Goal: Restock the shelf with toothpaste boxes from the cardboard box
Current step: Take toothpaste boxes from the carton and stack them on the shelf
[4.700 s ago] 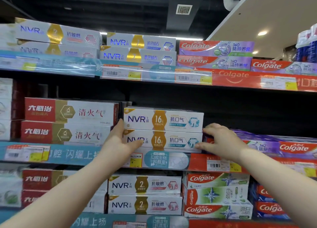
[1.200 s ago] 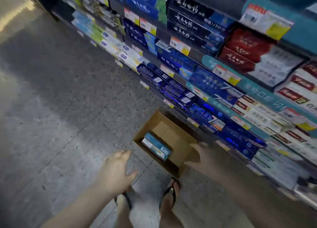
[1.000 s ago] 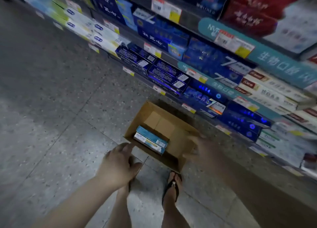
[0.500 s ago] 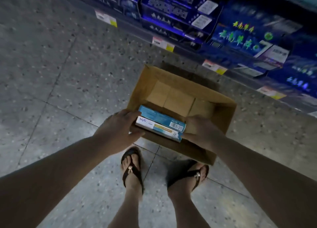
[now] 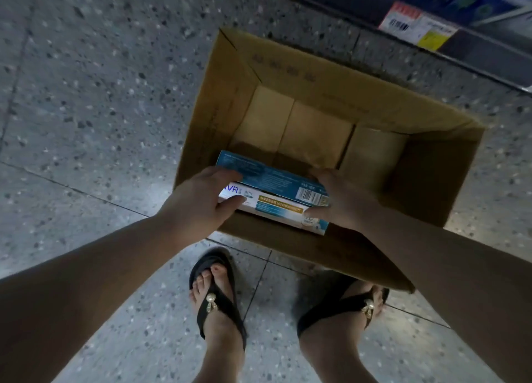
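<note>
An open brown cardboard box (image 5: 302, 74) stands on the floor in front of my feet. Two NVR toothpaste boxes (image 5: 276, 192), white and teal, lie together against its near wall. My left hand (image 5: 198, 204) grips their left end, fingers curled over the top box. My right hand (image 5: 342, 198) clasps their right end. The far half of the carton's bottom shows bare flaps.
The speckled grey floor (image 5: 86, 94) spreads to the left. The bottom shelf edge with a price tag (image 5: 417, 26) runs along the top right, just behind the carton. My two feet in black sandals (image 5: 218, 296) stand right below the carton.
I have turned from the shelf, bent down to the carton on the floor, and both hands have closed on the ends of the toothpaste boxes inside it.
</note>
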{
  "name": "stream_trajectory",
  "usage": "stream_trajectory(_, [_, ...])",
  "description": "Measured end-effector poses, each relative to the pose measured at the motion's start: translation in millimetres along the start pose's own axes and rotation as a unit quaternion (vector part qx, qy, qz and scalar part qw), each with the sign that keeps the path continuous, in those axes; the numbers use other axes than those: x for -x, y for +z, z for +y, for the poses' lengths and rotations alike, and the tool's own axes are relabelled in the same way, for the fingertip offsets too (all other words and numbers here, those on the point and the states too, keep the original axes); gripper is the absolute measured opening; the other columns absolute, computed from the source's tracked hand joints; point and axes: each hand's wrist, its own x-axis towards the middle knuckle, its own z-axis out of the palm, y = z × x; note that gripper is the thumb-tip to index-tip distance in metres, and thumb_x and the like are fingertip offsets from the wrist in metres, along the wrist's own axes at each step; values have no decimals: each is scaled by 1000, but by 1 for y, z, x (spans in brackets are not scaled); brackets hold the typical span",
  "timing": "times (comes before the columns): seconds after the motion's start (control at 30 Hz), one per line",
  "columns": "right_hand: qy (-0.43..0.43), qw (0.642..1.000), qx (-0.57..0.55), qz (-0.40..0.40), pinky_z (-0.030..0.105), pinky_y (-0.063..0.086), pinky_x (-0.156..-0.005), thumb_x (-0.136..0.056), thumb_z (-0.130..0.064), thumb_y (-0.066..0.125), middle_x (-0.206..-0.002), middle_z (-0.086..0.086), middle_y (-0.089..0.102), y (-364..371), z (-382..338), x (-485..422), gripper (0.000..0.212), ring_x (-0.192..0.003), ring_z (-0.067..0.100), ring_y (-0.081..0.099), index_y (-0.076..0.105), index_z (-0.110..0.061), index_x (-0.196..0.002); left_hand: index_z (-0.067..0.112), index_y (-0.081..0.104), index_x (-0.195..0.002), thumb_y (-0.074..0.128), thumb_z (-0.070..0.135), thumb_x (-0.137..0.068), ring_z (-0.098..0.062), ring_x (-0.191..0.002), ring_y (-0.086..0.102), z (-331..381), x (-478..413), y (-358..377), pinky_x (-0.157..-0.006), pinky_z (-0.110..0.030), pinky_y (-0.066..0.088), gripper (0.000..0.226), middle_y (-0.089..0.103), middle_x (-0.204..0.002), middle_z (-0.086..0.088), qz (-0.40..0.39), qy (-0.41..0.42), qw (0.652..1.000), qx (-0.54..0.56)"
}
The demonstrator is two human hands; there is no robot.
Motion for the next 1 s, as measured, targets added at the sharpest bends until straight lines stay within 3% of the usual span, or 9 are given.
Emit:
stream_trajectory(0.13, [-1, 1000, -4, -11, 39, 36, -100, -74, -41, 71, -148, 1, 29, 15, 2, -10, 95, -130, 21, 35, 8, -34, -144, 15, 54, -126, 58, 21, -87, -24, -117, 54, -9, -9, 5, -94, -31, 42, 40, 53, -131, -8, 8, 13, 1000, -1])
stream_trajectory(0.27, [3, 999, -24, 29, 38, 38, -100, -74, -37, 72, -143, 2, 37, 22, 4, -13, 86, -127, 21, 38, 21, -29, -142, 13, 55, -125, 60, 15, -85, -24, -116, 54, -16, -15, 3, -96, -26, 38, 40, 54, -129, -8, 20, 12, 1000, -5])
stream_trajectory(0.4, [-2, 997, -26, 67, 36, 40, -101, -80, -35, 66, -142, 1, 41, 19, 9, -5, 71, -127, 19, 41, 29, -26, -140, 13, 57, -123, 62, 10, -82, -27, -106, 60, -16, -18, -1, -95, -33, 44, 41, 56, -125, -10, 36, 0, 999, 15])
stream_trajectory(0.53, [15, 985, -111, 133, 30, 43, -92, -82, -28, 65, -133, 1, 51, 0, 23, 19, 62, -116, 15, 51, 36, -29, -136, 18, 58, -122, 63, 11, -82, -24, -109, 58, -15, -23, -3, -93, -30, 43, 41, 57, -124, -6, 29, 9, 1000, -1])
stream_trajectory(0.63, [7, 966, -170, 197, 29, 42, -91, -79, -23, 68, -126, -1, 54, -20, 35, 41, 56, -108, 6, 46, 43, -26, -130, 28, 54, -126, 61, 21, -85, -17, -123, 48, -12, -32, 4, -100, -27, 37, 42, 52, -133, 4, -47, 56, 996, -60])
stream_trajectory(0.77, [15, 956, -167, 241, 31, 41, -93, -78, -18, 69, -128, 5, 51, -36, 47, 50, 61, -117, 16, 48, 41, -20, -133, 37, 33, -139, 51, 40, -89, -14, -140, 21, -11, -55, 21, -115, -41, 23, 53, 26, -152, 12, -204, 109, 949, -213])
stream_trajectory(0.9, [13, 961, -154, 230, 32, 41, -94, -79, -19, 69, -130, 7, 49, -32, 53, 40, 63, -121, 21, 46, 39, -18, -135, 35, 18, -144, 46, 49, -89, -23, -145, 4, -15, -71, 32, -117, -49, 13, 63, 10, -157, 6, -299, 66, 918, -252])
stream_trajectory(1.0, [0, 961, -161, 225, 28, 40, -90, -78, -20, 69, -128, 6, 50, -23, 52, 33, 63, -117, 17, 47, 40, -20, -135, 35, -3, -145, 51, 54, -84, -27, -143, 1, -19, -75, 37, -116, -48, 14, 84, 7, -157, 3, -303, 50, 917, -255])
